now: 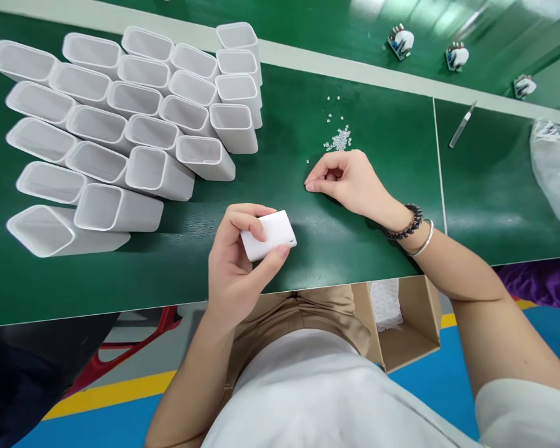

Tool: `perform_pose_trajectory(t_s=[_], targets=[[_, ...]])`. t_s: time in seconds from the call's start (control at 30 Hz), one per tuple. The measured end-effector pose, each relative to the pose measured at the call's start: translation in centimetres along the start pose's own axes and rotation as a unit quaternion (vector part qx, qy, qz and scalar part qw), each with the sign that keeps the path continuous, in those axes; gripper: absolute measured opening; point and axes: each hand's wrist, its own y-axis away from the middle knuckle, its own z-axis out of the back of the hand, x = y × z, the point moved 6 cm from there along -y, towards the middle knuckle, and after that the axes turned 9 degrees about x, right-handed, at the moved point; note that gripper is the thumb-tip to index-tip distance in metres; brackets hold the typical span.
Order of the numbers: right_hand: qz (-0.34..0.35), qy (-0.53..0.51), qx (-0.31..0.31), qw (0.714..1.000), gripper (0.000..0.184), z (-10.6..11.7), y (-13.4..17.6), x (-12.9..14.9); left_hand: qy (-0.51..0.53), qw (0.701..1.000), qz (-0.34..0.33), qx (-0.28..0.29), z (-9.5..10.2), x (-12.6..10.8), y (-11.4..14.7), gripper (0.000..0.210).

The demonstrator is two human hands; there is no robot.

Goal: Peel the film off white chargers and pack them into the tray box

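My left hand (236, 255) grips a white plastic housing (276, 229) above the front of the green table, thumb and fingers on its edges. A small dark slot shows near one corner of the housing. To its upper right, my right hand (343, 180) is closed in a pinch at the table surface; whatever is between the fingertips is too small to make out. Just beyond that hand lies a little heap of small clear plastic pieces (340, 140), with a few scattered around it.
Several open white plastic sleeves (144, 168) stand packed together at the left. Tweezers (463, 124) and a clear plastic bag (557, 168) lie at the right. Small circuit boards (401, 42) sit on the far surface. Below the table edge is a cardboard box (408, 348).
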Motion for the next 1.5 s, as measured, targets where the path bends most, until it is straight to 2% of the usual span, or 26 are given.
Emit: perform_pose_trajectory(t_s=[0.13, 0.27, 0.43, 0.97, 1.17, 1.5], targets=[[-0.003, -0.023, -0.008, 1.000, 0.012, 0.3, -0.4, -0.4, -0.003, 1.000, -0.005, 0.004, -0.2, -0.1, -0.1, 0.026], [0.021, -0.032, -0.007, 0.999, 0.011, 0.4, 0.2, -0.3, 0.002, 1.000, -0.005, -0.004, -0.1, 0.0, 0.0, 0.025], [0.052, 0.026, -0.013, 0.998, 0.009, 0.4, 0.7, 0.1, 0.009, 1.000, -0.016, -0.008, 0.1, 0.1, 0.0, 0.026], [0.028, 0.028, -0.018, 0.999, 0.006, -0.1, 0.2, -0.2, -0.006, 1.000, -0.027, 0.003, 0.0, 0.0, -0.1, 0.027], [0.026, 0.048, -0.020, 0.998, 0.008, -0.1, 0.1, -0.1, -0.024, 0.998, -0.052, 0.010, -0.1, -0.3, -0.3, 0.028], [0.019, 0.064, -0.061, 0.996, 0.014, -0.1, -0.4, 0.5, -0.059, 0.997, -0.041, -0.003, 0.0, -0.3, -0.2, 0.026]])
